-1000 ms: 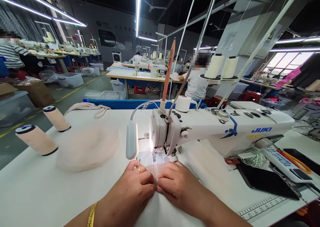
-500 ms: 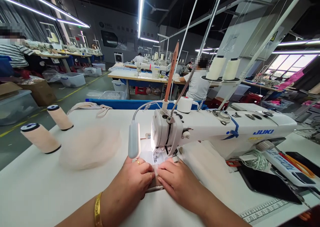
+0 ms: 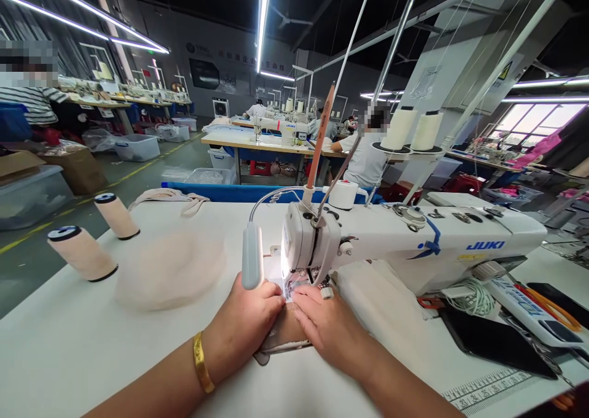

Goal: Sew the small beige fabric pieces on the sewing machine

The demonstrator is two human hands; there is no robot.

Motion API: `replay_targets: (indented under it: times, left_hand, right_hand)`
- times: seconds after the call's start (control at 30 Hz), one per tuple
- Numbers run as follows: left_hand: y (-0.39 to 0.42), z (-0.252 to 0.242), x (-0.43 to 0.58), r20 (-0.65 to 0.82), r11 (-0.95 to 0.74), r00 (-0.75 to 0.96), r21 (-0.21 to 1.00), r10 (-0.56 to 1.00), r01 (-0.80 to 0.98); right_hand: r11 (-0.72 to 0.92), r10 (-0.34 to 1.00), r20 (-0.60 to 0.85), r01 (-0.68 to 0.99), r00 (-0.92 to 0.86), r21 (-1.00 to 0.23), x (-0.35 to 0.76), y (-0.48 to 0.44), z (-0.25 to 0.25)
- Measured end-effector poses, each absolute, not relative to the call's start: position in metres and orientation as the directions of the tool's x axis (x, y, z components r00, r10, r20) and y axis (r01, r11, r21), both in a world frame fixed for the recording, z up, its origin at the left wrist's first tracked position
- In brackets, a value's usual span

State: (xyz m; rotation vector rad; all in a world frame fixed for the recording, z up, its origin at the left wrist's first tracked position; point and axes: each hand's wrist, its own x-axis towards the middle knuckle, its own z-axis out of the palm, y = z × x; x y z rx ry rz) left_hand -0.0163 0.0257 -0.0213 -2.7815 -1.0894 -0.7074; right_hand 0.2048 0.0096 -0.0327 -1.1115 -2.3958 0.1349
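A white sewing machine (image 3: pixel 377 231) stands on the white table, its lamp lighting the needle area. Just left of the needle is my left hand (image 3: pixel 251 313), fingers bent together and pressing on a small brownish piece (image 3: pixel 288 327) below the presser foot. My right hand (image 3: pixel 329 323) lies on the right side of that piece, fingers close together and stretched toward the needle. Sheer beige fabric (image 3: pixel 172 270) rests to the left. More pale fabric (image 3: pixel 381 301) lies right of my right hand. What the left fingertips pinch, if anything, is hidden.
Two thread cones (image 3: pixel 83 253) stand at the table's left edge. On the right are a black phone (image 3: pixel 497 341), a coiled pale cord (image 3: pixel 472 298) and a printed ruler (image 3: pixel 492 390). A person in white (image 3: pixel 365 157) sits beyond the machine.
My left hand has shifted up beside the needle, and both hands sit slightly nearer the machine. More of the brownish piece shows between them. The view has shifted slightly.
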Motion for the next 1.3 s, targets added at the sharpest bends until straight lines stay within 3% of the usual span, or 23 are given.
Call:
replay_targets:
  times: [0.13, 0.3, 0.47, 0.53, 0.7, 0.77, 0.9, 1.03, 1.23, 1.3]
  left_hand:
    - [0.031, -0.036, -0.019, 0.477, -0.715, 0.585, 0.145, 0.656, 0.684]
    - [0.027, -0.028, -0.024, 0.333, -0.636, 0.555, 0.225, 0.762, 0.738]
    - [0.017, -0.002, -0.02, 0.241, -0.567, 0.534, 0.096, 0.811, 0.818]
    - [0.013, 0.005, -0.021, 0.249, -0.582, 0.552, 0.064, 0.796, 0.811]
    - [0.018, 0.013, -0.033, 0.425, -0.651, 0.536, 0.191, 0.729, 0.735]
    - [0.024, 0.014, -0.038, 0.428, -0.67, 0.545, 0.229, 0.721, 0.706]
    - [0.023, 0.01, -0.039, 0.244, -0.575, 0.521, 0.309, 0.818, 0.757]
    - [0.011, 0.006, -0.037, 0.081, -0.42, 0.412, 0.194, 0.907, 0.886]
    - [0.011, 0.021, -0.037, 0.014, -0.437, 0.441, 0.162, 0.898, 0.885]
    - [0.013, 0.024, -0.037, -0.004, -0.467, 0.478, 0.204, 0.878, 0.86]
  right_hand:
    - [0.619, 0.779, 0.352, 0.724, -0.519, -0.303, 0.206, 0.011, -0.033]
    - [0.59, 0.8, 0.343, 0.751, -0.493, -0.297, 0.207, 0.01, -0.033]
    - [0.618, 0.776, 0.384, 0.724, -0.501, -0.305, 0.207, 0.008, -0.033]
    - [0.67, 0.732, 0.415, 0.681, -0.539, -0.297, 0.205, 0.007, -0.033]
    - [0.792, 0.606, 0.536, 0.506, -0.587, -0.342, 0.193, -0.001, -0.031]
    - [0.821, 0.57, 0.558, 0.442, -0.603, -0.361, 0.186, -0.005, -0.029]
    - [0.837, 0.543, 0.478, 0.397, -0.691, -0.377, 0.177, -0.01, -0.028]
    - [0.84, 0.535, 0.47, 0.385, -0.702, -0.382, 0.177, -0.009, -0.035]
    - [0.809, 0.575, 0.434, 0.401, -0.693, -0.43, 0.179, -0.009, -0.037]
    - [0.807, 0.573, 0.44, 0.382, -0.691, -0.451, 0.179, -0.01, -0.034]
